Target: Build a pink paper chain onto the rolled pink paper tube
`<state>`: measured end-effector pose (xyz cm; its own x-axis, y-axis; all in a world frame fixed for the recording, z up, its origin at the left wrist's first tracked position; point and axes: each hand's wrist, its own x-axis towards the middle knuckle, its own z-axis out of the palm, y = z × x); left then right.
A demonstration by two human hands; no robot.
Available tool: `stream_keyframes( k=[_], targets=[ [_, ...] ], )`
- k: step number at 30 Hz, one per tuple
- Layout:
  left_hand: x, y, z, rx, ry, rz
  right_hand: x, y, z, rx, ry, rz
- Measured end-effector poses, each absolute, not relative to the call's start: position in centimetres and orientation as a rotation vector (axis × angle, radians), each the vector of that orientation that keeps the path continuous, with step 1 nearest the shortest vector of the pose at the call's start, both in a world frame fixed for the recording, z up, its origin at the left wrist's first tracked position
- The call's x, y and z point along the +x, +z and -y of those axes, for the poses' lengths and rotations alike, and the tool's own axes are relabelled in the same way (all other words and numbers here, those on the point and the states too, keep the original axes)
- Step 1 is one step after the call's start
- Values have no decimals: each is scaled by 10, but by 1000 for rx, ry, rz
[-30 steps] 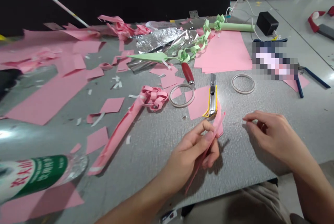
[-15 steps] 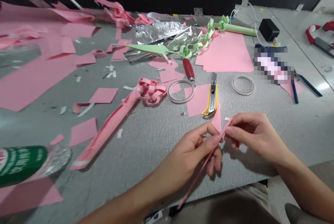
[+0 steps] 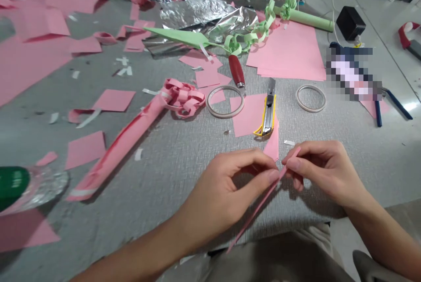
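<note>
A narrow pink paper strip (image 3: 255,215) slants from near my lap up to my fingers. My left hand (image 3: 235,185) pinches it between thumb and forefinger close to its upper end. Just to the right, my right hand (image 3: 319,170) grips the tip of the same strip between thumb and fingers. Beyond my hands lies a yellow-edged utility knife (image 3: 269,113), blade pointing away, over pink paper pieces (image 3: 248,113). A roll of tape (image 3: 225,114) rests left of the knife, and another tape roll (image 3: 311,98) lies to its right.
At left are a rolled pink paper tube with loops (image 3: 121,146) and a green-labelled bottle (image 3: 15,187). Farther back lie a red-handled tool (image 3: 237,70), crumpled foil (image 3: 197,12), green paper curls (image 3: 241,43) and stacked pink sheets (image 3: 289,56). A black adapter (image 3: 351,23) stands back right.
The view has shifted, so the table items appear higher. My left fingers have altered their pinch, with the lower fingers now tucked behind the hand. The strip is still held by both hands.
</note>
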<state>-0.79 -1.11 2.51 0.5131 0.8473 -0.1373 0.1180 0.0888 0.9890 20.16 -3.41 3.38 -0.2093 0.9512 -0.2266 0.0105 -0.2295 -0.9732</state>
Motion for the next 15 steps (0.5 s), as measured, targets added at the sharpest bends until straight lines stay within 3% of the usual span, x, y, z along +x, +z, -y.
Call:
stream_keyframes(
  k=[15],
  targets=[
    [-3, 26, 12, 1396, 698, -907, 196, 34, 37, -1275, 1547, 1279]
  ],
)
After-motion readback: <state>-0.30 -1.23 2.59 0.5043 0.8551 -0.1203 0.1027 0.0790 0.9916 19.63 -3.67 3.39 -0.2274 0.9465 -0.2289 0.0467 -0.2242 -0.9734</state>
